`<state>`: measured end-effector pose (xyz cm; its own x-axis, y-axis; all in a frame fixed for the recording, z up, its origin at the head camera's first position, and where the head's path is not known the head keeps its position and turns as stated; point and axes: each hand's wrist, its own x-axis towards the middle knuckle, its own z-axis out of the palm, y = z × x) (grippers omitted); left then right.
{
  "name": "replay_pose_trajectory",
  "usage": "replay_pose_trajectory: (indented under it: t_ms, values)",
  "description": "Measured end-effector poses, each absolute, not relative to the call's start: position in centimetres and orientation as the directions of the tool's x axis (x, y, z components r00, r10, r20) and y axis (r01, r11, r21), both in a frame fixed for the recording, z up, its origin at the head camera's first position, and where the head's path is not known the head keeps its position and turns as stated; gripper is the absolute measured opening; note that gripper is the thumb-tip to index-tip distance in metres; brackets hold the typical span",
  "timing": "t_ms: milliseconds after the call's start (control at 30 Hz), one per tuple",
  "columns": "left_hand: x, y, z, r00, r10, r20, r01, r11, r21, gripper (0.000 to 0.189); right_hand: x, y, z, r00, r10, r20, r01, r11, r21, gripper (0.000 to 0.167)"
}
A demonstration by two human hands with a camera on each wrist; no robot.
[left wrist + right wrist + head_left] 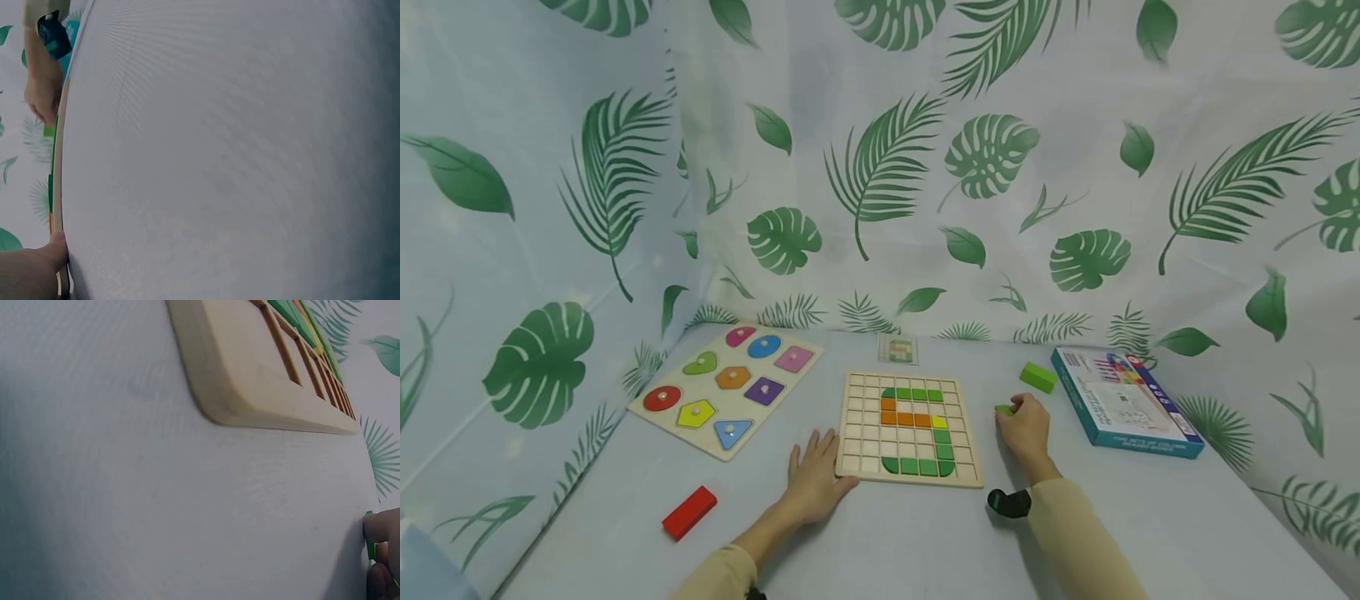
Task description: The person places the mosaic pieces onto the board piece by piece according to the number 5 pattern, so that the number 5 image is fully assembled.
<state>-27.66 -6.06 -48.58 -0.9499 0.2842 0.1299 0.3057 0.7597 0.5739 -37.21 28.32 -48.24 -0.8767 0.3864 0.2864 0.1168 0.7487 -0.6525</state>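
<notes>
A wooden grid board (861, 417) lies flat at the middle of the table, with green, orange and yellow tiles (907, 418) set in an S-like path. My left hand (815, 483) rests at its lower left corner, fingers spread, thumb against the front edge of the board, as the left wrist view also shows. To the right of the board, my right hand (1027, 427) pinches a small green tile (1004, 410) just above or on the table; the exact contact cannot be told. Part of that tile (370, 536) peeks out between the fingers in the right wrist view.
Behind the right hand sits a green block (1037, 377), beside a blue-edged game box (1127, 404). A shape puzzle board (730, 387) lies at left, with a red block (689, 513) nearer. A small pattern card (898, 350) lies behind the grid board.
</notes>
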Motion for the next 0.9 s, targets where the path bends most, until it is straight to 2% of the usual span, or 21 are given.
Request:
replay_pose_trajectory:
  t_ms: [300,633,900]
  values:
    - [-27.6,-6.2,-48.6,-0.952,0.279,0.126,0.3,0.764,0.572,0.071,-36.9,28.6,-48.5,-0.913,0.317,0.256,0.072,0.743,-0.665,0.03]
    - [-28.0,-6.3,-48.7,-0.953,0.279,0.119,0.296,0.767,0.57,0.072,-36.8,27.2,-47.0,-0.934,0.126,0.336,-0.144,0.726,-0.672,0.03]
    - [-27.8,-6.1,-48.7,-0.95,0.283,0.131,0.305,0.76,0.574,0.071,-36.4,24.7,-46.1,-0.942,0.025,0.336,-0.23,0.681,-0.695,0.033]
